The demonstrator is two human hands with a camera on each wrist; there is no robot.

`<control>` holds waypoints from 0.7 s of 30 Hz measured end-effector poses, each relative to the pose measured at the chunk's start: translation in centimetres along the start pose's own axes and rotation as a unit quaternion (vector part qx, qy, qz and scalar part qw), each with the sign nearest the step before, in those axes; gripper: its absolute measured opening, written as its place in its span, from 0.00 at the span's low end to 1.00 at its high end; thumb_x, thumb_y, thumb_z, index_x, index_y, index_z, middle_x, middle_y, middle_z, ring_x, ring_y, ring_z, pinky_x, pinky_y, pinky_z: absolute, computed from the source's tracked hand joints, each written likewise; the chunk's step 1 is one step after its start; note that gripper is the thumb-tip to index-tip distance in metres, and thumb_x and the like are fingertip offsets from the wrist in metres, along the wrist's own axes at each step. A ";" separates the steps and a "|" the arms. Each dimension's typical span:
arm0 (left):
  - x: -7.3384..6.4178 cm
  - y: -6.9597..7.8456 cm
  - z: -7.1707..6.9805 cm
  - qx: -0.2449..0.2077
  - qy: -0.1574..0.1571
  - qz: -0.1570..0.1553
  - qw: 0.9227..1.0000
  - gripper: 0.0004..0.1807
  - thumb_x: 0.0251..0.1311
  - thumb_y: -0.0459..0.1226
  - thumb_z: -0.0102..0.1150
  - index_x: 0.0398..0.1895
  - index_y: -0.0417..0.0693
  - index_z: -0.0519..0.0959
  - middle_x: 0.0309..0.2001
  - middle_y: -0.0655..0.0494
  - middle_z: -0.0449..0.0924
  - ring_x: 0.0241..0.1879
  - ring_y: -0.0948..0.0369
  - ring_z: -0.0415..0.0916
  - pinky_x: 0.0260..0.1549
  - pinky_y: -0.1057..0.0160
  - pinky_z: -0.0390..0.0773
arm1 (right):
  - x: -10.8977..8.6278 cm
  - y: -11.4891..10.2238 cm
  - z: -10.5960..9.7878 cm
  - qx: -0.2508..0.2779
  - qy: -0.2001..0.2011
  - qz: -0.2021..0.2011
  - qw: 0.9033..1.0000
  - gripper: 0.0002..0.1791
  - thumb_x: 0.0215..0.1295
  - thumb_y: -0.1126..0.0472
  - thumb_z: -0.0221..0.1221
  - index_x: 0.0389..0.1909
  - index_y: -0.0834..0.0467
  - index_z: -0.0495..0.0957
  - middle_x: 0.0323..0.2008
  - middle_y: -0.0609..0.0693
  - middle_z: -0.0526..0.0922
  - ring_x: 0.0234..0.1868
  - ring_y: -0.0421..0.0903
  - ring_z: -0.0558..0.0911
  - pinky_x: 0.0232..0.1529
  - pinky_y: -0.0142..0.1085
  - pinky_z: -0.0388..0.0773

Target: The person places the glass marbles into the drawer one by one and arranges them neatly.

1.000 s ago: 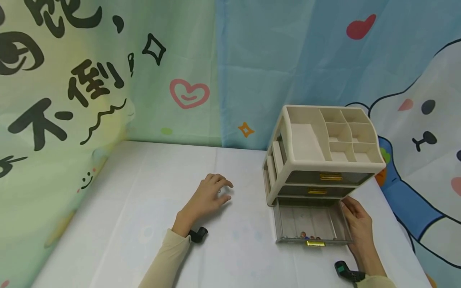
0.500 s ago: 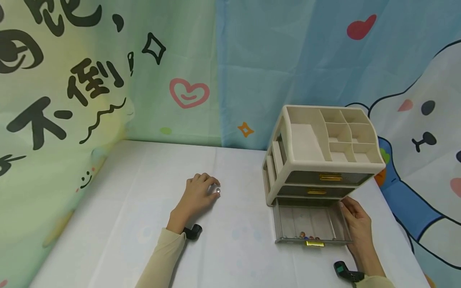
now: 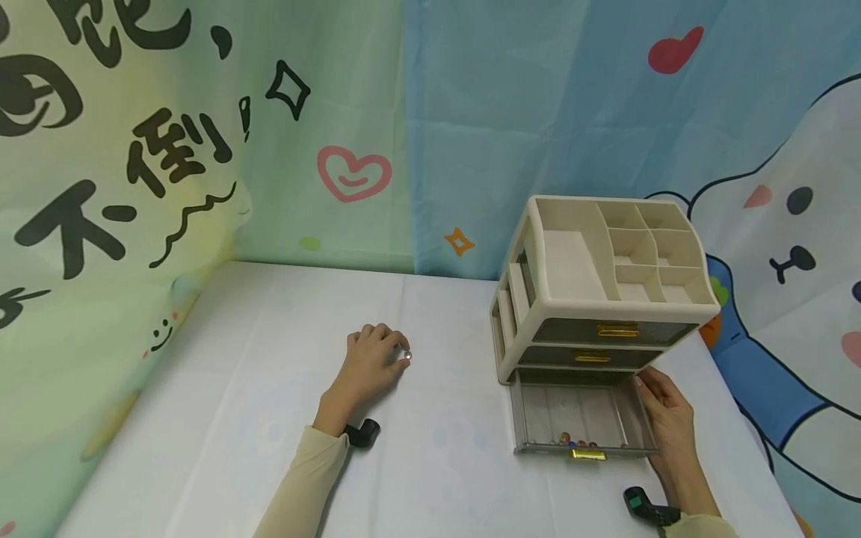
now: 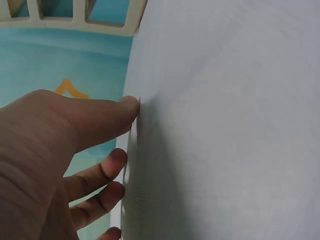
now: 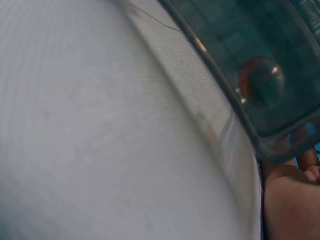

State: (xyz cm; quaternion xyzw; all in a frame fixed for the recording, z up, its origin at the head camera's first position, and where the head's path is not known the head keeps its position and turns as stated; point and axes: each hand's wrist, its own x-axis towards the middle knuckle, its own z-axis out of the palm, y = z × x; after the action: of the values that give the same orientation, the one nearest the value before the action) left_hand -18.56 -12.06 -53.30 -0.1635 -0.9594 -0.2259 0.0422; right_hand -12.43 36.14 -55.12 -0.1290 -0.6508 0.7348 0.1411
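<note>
My left hand [image 3: 366,366] is low over the white table left of the organizer, thumb and index fingertip curled in on either side of a small clear marble [image 3: 407,356]. In the left wrist view the thumb [image 4: 105,114] reaches down to the cloth and the marble is hidden. My right hand [image 3: 673,418] holds the right side of the pulled-out clear drawer [image 3: 572,407], its fingertips partly hidden. Several small coloured marbles [image 3: 566,438] lie along the drawer's front. A close marble [image 5: 261,81] shows through the drawer in the right wrist view.
A cream desktop organizer [image 3: 632,308] stands at the right, with open compartments on top and two shut drawers above the pulled-out one. Printed cloth backdrops rise behind the table [image 3: 296,314]. A black wrist camera [image 3: 363,433] sits on each wrist.
My left hand has moved left and drawn its thumb and index finger in around the clear marble. My right hand and the drawer have stayed in place.
</note>
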 end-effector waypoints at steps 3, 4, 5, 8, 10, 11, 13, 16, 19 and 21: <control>0.0 -0.1 0.1 0.003 0.006 0.007 1.000 0.08 0.66 0.45 0.70 0.45 0.58 0.83 0.47 0.53 0.79 0.53 0.47 0.73 0.58 0.37 0.68 | 0.0 0.0 0.0 -0.009 0.002 0.003 1.000 0.20 0.73 0.69 0.60 0.64 0.60 0.80 0.49 0.34 0.88 0.51 0.31 0.83 0.51 0.19 0.76; 0.0 -0.1 0.1 0.004 0.008 0.009 1.000 0.08 0.66 0.45 0.70 0.45 0.59 0.83 0.47 0.53 0.79 0.53 0.47 0.73 0.57 0.37 0.69 | 0.0 0.0 0.0 -0.012 0.004 0.004 1.000 0.20 0.73 0.69 0.61 0.64 0.60 0.80 0.49 0.34 0.88 0.52 0.30 0.83 0.51 0.19 0.76; 0.0 -0.1 0.2 0.004 0.007 0.011 1.000 0.08 0.66 0.45 0.70 0.44 0.59 0.83 0.47 0.53 0.79 0.54 0.47 0.73 0.58 0.37 0.68 | 0.1 0.0 0.0 -0.015 0.005 0.004 1.000 0.20 0.73 0.69 0.61 0.64 0.60 0.80 0.49 0.34 0.88 0.52 0.30 0.83 0.51 0.19 0.75; 0.0 -0.1 0.1 0.003 0.004 0.011 1.000 0.07 0.67 0.45 0.69 0.44 0.58 0.83 0.47 0.53 0.79 0.54 0.47 0.73 0.58 0.37 0.68 | 0.1 0.1 -0.1 -0.019 0.005 0.006 1.000 0.20 0.74 0.68 0.61 0.65 0.60 0.80 0.49 0.33 0.88 0.51 0.30 0.83 0.51 0.19 0.75; 0.0 -0.1 0.1 0.003 0.004 0.012 1.000 0.07 0.66 0.45 0.70 0.44 0.59 0.83 0.47 0.54 0.79 0.53 0.48 0.73 0.58 0.37 0.68 | 0.2 0.1 -0.1 -0.018 0.004 0.008 1.000 0.20 0.74 0.68 0.61 0.65 0.60 0.80 0.49 0.33 0.88 0.51 0.30 0.83 0.51 0.19 0.75; 0.0 -0.1 0.1 0.001 0.004 0.012 1.000 0.07 0.66 0.45 0.70 0.44 0.59 0.83 0.47 0.54 0.79 0.53 0.48 0.73 0.58 0.37 0.68 | 0.2 0.1 -0.2 -0.021 0.004 0.008 1.000 0.20 0.74 0.68 0.61 0.65 0.59 0.80 0.49 0.33 0.88 0.51 0.30 0.83 0.51 0.19 0.75; 0.0 -0.1 0.1 0.000 0.003 0.011 1.000 0.07 0.66 0.45 0.70 0.43 0.59 0.83 0.47 0.53 0.79 0.53 0.48 0.73 0.58 0.36 0.68 | 0.2 0.1 -0.2 -0.025 0.003 0.009 1.000 0.20 0.74 0.67 0.61 0.65 0.59 0.79 0.49 0.33 0.87 0.52 0.29 0.82 0.51 0.18 0.75; 0.0 -0.1 0.0 -0.003 0.002 0.010 1.000 0.07 0.66 0.45 0.70 0.43 0.59 0.83 0.48 0.53 0.80 0.53 0.48 0.73 0.59 0.36 0.68 | 0.2 0.2 -0.2 -0.031 0.003 0.011 0.999 0.20 0.74 0.67 0.61 0.66 0.59 0.79 0.49 0.32 0.87 0.52 0.29 0.82 0.52 0.18 0.74; 0.0 -0.2 -0.1 -0.013 -0.003 0.004 1.000 0.07 0.66 0.45 0.70 0.42 0.59 0.84 0.49 0.54 0.81 0.54 0.49 0.73 0.60 0.36 0.68 | 0.3 0.1 -0.2 -0.035 0.005 0.013 0.999 0.21 0.75 0.66 0.61 0.66 0.59 0.79 0.50 0.31 0.87 0.53 0.28 0.82 0.53 0.18 0.73; 0.2 -0.3 -0.2 -0.034 -0.003 -0.001 0.999 0.06 0.66 0.45 0.70 0.43 0.59 0.84 0.49 0.55 0.82 0.54 0.50 0.74 0.60 0.37 0.68 | 0.3 0.1 -0.2 -0.039 0.007 0.013 0.999 0.21 0.75 0.66 0.61 0.66 0.59 0.78 0.50 0.31 0.87 0.54 0.28 0.82 0.54 0.18 0.73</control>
State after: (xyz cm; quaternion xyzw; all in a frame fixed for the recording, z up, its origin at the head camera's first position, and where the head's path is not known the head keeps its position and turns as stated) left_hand -18.80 -12.33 -53.22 -0.1648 -0.9513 -0.2582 0.0337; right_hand -12.64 36.39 -55.27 -0.1486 -0.6759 0.7099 0.1309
